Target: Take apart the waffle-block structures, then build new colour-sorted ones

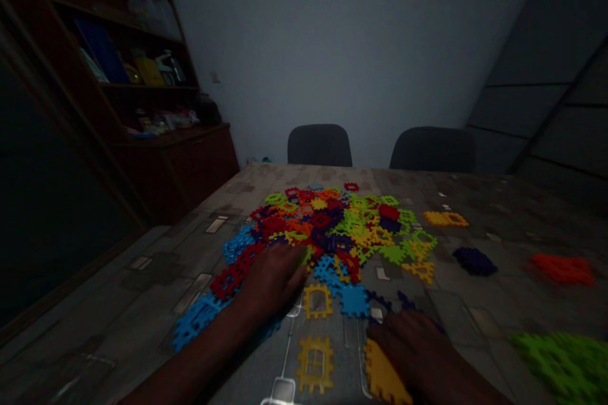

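Observation:
My left hand (278, 272) reaches over the near left edge of a heap of plastic interlocking building pieces (327, 221). Its fingers are stretched forward and down, and a light green piece shows by the fingertips. Close to the table's near side, my right hand (415, 345) curves over a yellow-orange piece (384, 376), whose toothed edge sticks out on the left. Its fingertips are partly hidden. Dark purple pieces (407, 302) lie just beyond it. Between my hands are a yellow window piece (314, 364), a yellow square frame (317, 302) and a blue square piece (354, 301).
On the right lie a yellow group (445, 219), a dark purple stack (474, 261), an orange-red stack (562, 269) and a green stack (565, 364). Blue pieces (197, 319) lie beside my left forearm. Two chairs (319, 144) stand behind the patterned table (142, 294); shelves are at left.

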### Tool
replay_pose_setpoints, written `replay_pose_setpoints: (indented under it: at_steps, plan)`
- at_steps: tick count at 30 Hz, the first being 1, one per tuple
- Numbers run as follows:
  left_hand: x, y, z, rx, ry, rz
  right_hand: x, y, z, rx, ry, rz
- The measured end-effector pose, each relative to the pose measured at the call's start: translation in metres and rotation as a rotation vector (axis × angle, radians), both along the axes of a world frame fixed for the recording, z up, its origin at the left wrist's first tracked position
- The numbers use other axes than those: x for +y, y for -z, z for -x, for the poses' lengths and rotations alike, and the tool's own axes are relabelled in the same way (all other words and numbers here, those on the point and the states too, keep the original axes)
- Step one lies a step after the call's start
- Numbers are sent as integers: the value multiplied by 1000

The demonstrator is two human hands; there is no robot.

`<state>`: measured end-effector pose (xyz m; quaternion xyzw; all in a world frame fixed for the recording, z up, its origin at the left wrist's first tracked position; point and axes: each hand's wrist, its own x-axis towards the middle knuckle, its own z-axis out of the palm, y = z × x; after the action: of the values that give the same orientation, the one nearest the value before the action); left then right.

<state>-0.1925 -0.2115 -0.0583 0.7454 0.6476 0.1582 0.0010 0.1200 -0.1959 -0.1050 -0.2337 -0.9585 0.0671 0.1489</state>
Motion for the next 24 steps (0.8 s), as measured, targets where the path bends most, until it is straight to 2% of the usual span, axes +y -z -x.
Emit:
replay_pose_setpoints:
  at_steps: [7, 11, 18, 21, 24]
  plan:
    - [0, -5, 26, -39, -142, -95, 0, 8, 1, 20, 16, -29]
    - [-1, -12, 34, 25, -154, -123, 0, 10, 1, 17, 26, -40]
    - [-5, -10, -5, 155, 66, -1, 0, 6, 1, -37, 26, -10]
    - [-1, -7, -15, 169, 85, 38, 3, 11, 0, -17, 6, -1]
    - [-1, -8, -12, 137, 89, 42, 6, 18, -2, 11, -16, -2]
